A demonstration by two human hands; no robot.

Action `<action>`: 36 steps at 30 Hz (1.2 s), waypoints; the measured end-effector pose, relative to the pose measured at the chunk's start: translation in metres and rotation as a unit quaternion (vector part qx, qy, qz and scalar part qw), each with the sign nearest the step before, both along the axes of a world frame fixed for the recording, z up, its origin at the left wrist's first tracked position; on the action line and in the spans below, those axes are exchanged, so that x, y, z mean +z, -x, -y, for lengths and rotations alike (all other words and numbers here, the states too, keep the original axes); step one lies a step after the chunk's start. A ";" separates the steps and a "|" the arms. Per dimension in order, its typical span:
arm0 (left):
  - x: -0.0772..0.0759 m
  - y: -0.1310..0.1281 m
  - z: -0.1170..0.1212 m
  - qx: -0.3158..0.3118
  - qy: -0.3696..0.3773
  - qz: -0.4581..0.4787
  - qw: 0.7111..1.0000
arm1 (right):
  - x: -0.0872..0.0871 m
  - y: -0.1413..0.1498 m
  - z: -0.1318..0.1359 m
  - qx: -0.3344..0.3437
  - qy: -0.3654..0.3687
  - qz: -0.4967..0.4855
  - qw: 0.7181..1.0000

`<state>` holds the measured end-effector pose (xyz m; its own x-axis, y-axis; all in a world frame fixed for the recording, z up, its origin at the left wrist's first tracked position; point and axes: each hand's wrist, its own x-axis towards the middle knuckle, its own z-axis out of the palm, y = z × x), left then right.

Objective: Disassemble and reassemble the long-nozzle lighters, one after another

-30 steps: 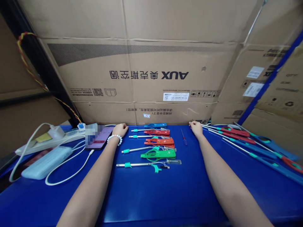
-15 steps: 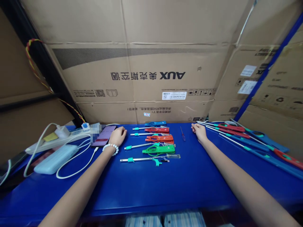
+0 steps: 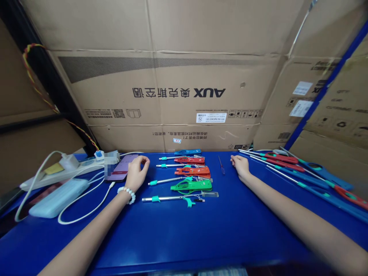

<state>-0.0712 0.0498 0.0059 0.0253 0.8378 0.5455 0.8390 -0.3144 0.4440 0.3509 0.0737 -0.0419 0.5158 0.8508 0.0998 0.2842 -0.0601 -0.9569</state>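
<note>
**Hands apart, four bright sets between**

Left hand (image 3: 136,170) loosely curled, thumb and forefinger bent into a loop, nothing seen in it. It was beside the phone (image 3: 122,171); contact I couldn't tell. Right hand (image 3: 240,165) half-curled, apparently empty, near a screwdriver (image 3: 222,169) that probably lay there for easy reach.

Between them on the blue table (image 3: 184,230): green shell (image 3: 198,186), orange shell (image 3: 198,171), red shell (image 3: 192,160) and blue shell (image 3: 189,152), with metal tubes (image 3: 169,198) alongside, presumably spaced to keep each set together. Long-nosed pieces (image 3: 333,197) fanned out on the right, likely kept separate.

Carton (image 3: 186,69) behind, perhaps a screen, print upside down: "AUX 奥克斯空调". Its white label (image 3: 211,118) read "25"; smaller lines were illegible.
</note>
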 end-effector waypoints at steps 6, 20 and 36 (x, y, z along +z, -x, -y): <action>0.009 -0.024 0.015 -0.065 -0.034 -0.006 0.997 | -0.002 0.006 -0.010 -0.034 0.001 0.015 0.999; 0.015 -0.067 0.061 -0.328 -0.045 -0.175 0.927 | 0.023 0.033 0.020 0.082 -0.157 0.184 0.967; 0.010 -0.075 0.080 -0.451 -0.013 -0.215 0.866 | 0.059 0.083 0.086 0.456 -0.113 0.453 0.758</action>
<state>0.0040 -0.0302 0.0157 0.8688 0.3585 0.3416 0.3329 -0.9335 0.1332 0.2676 -0.0119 0.0168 -0.6439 0.7202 0.2583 0.6550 0.6933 -0.3005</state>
